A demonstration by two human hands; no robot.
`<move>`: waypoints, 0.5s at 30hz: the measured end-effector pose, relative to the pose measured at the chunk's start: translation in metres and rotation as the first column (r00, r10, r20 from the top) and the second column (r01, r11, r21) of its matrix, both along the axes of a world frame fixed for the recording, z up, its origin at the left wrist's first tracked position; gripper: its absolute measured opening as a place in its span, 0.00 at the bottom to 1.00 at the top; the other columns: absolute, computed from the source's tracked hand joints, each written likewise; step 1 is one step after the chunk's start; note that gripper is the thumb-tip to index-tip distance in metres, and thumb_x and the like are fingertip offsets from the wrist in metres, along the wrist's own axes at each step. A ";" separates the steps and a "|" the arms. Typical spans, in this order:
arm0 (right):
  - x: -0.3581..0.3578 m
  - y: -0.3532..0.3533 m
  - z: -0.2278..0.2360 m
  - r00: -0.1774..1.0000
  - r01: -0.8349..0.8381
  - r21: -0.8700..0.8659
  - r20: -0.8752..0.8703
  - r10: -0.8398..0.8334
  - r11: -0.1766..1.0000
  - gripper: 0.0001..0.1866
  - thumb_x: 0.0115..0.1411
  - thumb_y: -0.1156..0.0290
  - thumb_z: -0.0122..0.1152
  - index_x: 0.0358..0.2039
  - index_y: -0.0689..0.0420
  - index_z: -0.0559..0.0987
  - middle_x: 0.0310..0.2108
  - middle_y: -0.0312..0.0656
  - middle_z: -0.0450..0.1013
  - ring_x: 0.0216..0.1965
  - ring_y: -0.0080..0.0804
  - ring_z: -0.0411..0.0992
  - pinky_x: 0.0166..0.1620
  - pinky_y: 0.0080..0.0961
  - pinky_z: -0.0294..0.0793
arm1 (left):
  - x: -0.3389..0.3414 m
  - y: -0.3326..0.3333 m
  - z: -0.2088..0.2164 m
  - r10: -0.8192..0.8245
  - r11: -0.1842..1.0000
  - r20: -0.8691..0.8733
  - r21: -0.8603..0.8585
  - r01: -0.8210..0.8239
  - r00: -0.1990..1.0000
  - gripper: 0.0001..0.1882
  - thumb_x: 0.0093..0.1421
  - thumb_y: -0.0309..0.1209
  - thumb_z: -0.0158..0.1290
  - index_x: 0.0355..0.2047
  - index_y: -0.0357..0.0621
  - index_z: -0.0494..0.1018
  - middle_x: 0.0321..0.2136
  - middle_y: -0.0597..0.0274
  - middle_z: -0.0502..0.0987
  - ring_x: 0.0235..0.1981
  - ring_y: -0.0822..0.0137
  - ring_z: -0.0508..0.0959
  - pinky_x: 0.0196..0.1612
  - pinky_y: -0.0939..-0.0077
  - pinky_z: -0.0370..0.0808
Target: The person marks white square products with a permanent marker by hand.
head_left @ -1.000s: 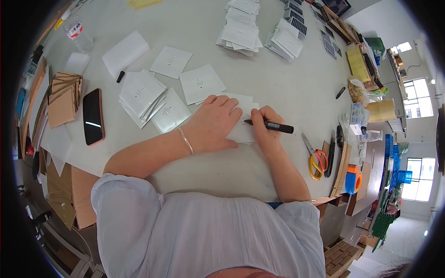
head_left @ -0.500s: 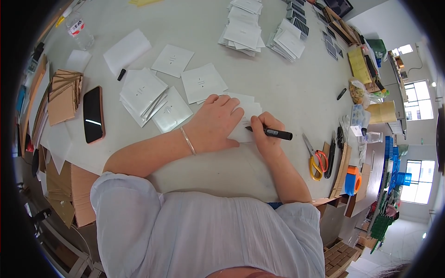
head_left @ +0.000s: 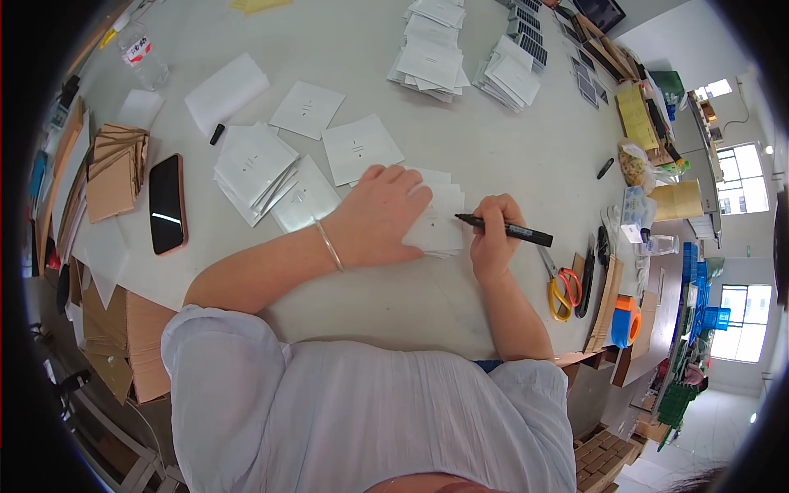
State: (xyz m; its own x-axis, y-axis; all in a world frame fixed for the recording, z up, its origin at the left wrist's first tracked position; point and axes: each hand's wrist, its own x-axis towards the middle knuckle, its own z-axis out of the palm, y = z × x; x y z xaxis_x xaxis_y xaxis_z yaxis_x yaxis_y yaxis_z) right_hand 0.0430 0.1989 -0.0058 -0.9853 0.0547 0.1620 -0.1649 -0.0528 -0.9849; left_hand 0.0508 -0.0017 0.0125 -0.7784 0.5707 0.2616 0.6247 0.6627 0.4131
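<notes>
My left hand (head_left: 380, 220), with a bracelet at its wrist, lies flat with its fingers apart on a small pile of square white panels (head_left: 444, 215). Part of that pile is hidden under the palm. Just right of it, my right hand (head_left: 495, 246) grips a black marker pen (head_left: 530, 235), its uncapped tip pointing left and held off the panel. Beyond my left fingers lies another white panel (head_left: 362, 148) bearing small dark marks. A stack of similar panels (head_left: 256, 160) sits to the left, partly over a shinier one (head_left: 306, 195).
A phone (head_left: 167, 205) and cardboard pieces (head_left: 115, 172) lie left, near a black pen cap (head_left: 217, 134). A water bottle (head_left: 141, 53) stands far left. Scissors (head_left: 563, 287) and a tape roll (head_left: 626, 322) are at right. More panel stacks (head_left: 431, 62) stand at the back.
My right hand has moved right with the marker pen, lifting its tip away from the white panel. My left hand has barely moved.
</notes>
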 end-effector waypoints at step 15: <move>-0.007 -0.014 -0.003 0.994 -0.048 0.412 -0.070 0.084 0.910 0.12 0.55 0.74 0.58 0.18 0.61 0.68 0.14 0.33 0.64 0.18 0.15 0.57 0.21 0.17 0.58 | -0.032 -0.040 0.008 0.168 0.982 -0.023 -0.080 -0.170 0.985 0.30 0.37 0.42 0.64 0.38 0.43 0.66 0.45 0.55 0.67 0.51 0.56 0.65 0.51 0.60 0.62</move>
State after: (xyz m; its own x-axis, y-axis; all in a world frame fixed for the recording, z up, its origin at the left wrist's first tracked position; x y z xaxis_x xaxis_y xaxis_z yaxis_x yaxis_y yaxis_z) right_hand 0.0359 0.1852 -0.0090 -0.9661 -0.0984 0.2386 -0.2580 0.3378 -0.9052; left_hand 0.0188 -0.0419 0.0200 -0.8616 0.4512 0.2327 0.5068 0.7904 0.3442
